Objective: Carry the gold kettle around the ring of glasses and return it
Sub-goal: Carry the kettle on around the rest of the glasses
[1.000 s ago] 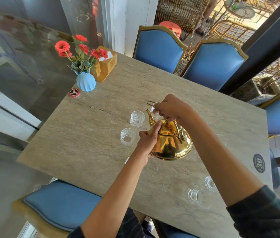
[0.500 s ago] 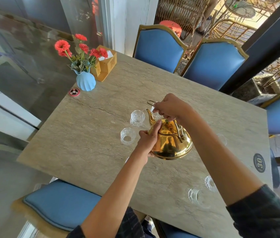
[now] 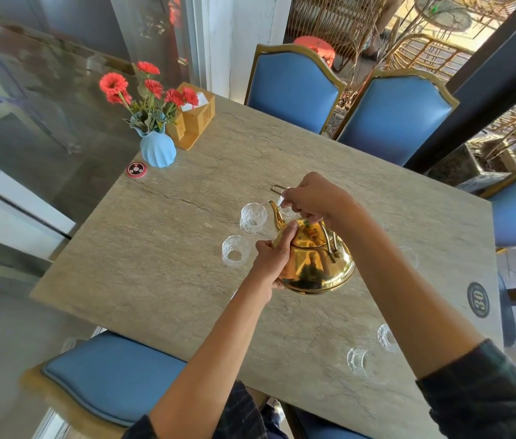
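gold kettle (image 3: 313, 267) held above table centre | right hand (image 3: 312, 198) grips its handle | left hand (image 3: 274, 259) cups its left side | spout points far-left, over nearest glass (image 3: 285, 208)

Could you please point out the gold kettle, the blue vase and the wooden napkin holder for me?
gold kettle (image 3: 316, 267), head view, on its shiny round body.
blue vase (image 3: 157, 152), head view, on its ribbed belly.
wooden napkin holder (image 3: 198, 122), head view, on its front panel.
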Action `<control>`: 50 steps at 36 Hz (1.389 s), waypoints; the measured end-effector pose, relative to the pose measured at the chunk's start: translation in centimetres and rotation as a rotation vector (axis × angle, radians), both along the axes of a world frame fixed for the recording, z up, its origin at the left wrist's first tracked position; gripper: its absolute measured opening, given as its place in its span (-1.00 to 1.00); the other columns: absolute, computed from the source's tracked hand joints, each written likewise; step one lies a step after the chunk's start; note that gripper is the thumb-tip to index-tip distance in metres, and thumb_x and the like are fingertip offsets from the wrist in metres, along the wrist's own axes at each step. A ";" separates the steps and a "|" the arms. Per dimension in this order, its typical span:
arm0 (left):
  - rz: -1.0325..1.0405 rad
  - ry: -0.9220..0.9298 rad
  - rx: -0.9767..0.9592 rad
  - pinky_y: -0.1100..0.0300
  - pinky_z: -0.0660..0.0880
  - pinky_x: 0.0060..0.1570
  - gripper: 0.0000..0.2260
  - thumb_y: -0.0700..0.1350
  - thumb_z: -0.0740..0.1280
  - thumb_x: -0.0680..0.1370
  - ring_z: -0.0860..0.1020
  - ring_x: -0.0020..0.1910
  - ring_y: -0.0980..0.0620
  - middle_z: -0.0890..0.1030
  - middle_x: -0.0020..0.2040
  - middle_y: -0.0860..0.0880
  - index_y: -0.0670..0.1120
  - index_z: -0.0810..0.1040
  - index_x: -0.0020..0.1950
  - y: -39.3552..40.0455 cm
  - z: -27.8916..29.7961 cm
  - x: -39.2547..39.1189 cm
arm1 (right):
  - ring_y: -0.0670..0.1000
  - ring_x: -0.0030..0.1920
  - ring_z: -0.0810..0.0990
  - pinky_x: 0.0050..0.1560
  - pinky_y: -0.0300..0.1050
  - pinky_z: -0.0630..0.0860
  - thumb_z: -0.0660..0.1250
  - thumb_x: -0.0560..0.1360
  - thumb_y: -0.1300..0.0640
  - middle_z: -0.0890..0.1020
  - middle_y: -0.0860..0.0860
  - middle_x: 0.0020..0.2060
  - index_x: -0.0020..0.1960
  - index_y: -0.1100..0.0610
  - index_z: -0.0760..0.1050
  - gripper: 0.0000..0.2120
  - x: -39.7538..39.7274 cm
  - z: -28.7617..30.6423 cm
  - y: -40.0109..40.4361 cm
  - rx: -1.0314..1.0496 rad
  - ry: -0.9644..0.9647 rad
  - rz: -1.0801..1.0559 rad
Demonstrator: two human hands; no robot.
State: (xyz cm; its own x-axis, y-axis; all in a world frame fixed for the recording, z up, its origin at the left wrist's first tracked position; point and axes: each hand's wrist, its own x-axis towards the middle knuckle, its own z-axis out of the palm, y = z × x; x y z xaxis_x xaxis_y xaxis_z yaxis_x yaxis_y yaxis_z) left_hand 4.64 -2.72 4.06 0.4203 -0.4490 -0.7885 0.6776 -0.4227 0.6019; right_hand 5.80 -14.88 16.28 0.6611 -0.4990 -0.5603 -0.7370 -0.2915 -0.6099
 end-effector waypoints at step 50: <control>0.006 -0.071 0.064 -0.17 0.59 0.33 0.12 0.78 0.26 0.02 0.59 0.25 -0.10 0.55 0.27 -0.06 0.08 0.25 0.34 7.0 -1.3 -5.7 | -0.03 -0.52 0.33 -0.51 -0.21 0.28 0.27 0.60 0.11 0.46 -0.02 -0.51 -0.11 0.28 0.65 -0.71 -6.4 -2.3 5.6 0.100 -0.061 0.075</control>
